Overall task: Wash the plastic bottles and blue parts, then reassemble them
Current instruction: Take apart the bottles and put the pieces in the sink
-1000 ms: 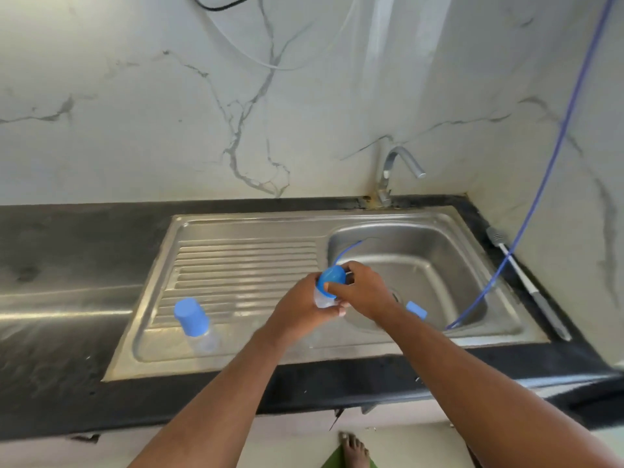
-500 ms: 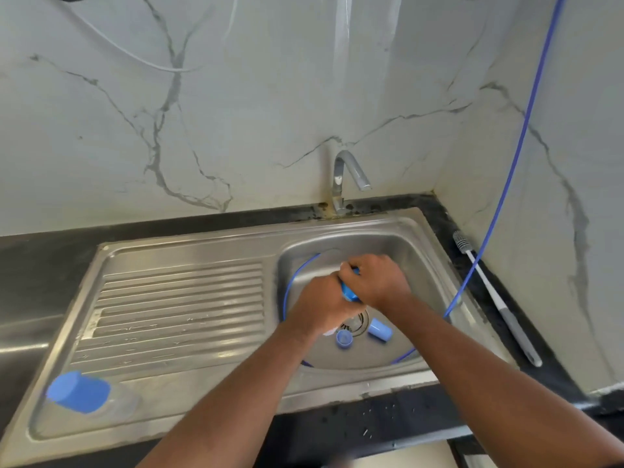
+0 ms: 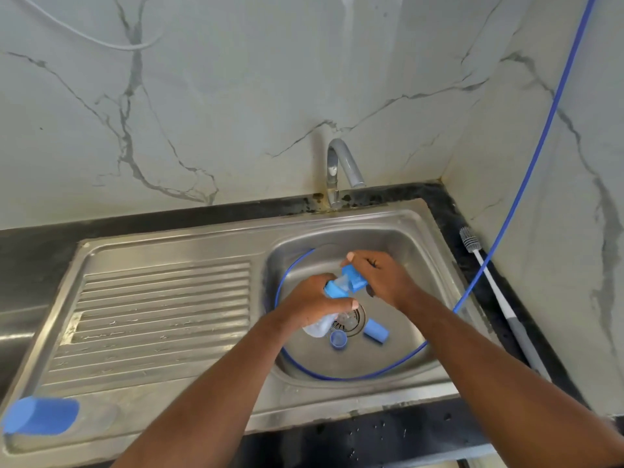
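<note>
— How are the hands held?
— The left hand (image 3: pixel 314 304) is curled round a bottle (image 3: pixel 319 327); a blue cap (image 3: pixel 354 280) is pinched by the right hand (image 3: pixel 381 278), at its two o'clock.

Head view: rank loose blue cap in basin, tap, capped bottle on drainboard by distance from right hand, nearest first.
From the right hand:
1. loose blue cap, on the basin floor beside the drain.
2. tap, behind it at the wall.
3. capped bottle, far left on the drainboard.
</note>
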